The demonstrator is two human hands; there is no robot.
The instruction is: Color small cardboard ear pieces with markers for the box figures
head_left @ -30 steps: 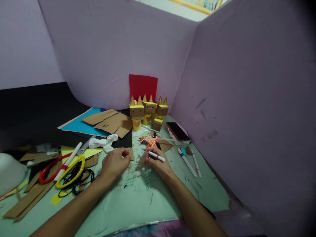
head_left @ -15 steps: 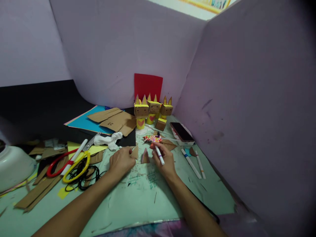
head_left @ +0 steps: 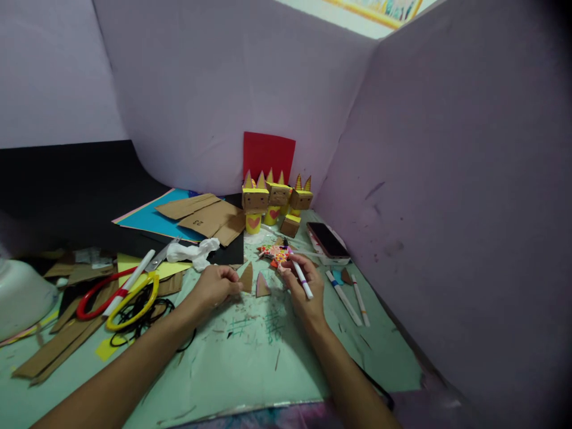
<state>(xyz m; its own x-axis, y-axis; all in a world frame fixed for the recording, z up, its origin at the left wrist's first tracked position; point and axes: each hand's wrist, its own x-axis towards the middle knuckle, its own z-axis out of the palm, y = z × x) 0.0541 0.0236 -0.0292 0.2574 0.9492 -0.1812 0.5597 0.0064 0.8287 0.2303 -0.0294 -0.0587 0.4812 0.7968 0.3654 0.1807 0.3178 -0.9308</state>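
Observation:
My left hand [head_left: 217,285] pinches the left edge of a small pointed cardboard piece [head_left: 246,278], plain brown on its face. Just right of it, a second pointed piece [head_left: 262,286] with a purple edge lies on the green table cover [head_left: 250,369]. My right hand [head_left: 308,289] is closed around a white marker [head_left: 302,281] with a purple band, its tip end pointing away from me. Beyond that hand lies a colourful patterned item [head_left: 274,253], partly hidden by the fingers.
Cardboard figures with pointed ears [head_left: 255,202] stand at the back before a red sheet [head_left: 269,155]. A phone [head_left: 328,239] and capped markers [head_left: 344,298] lie to the right. Scissors [head_left: 134,298], black cord [head_left: 143,316], crumpled tissue [head_left: 194,253] and cardboard strips [head_left: 58,351] crowd the left.
My right hand has moved right with the marker, away from the purple-edged piece. My left hand now shows the plain cardboard piece more upright. The view has shifted slightly.

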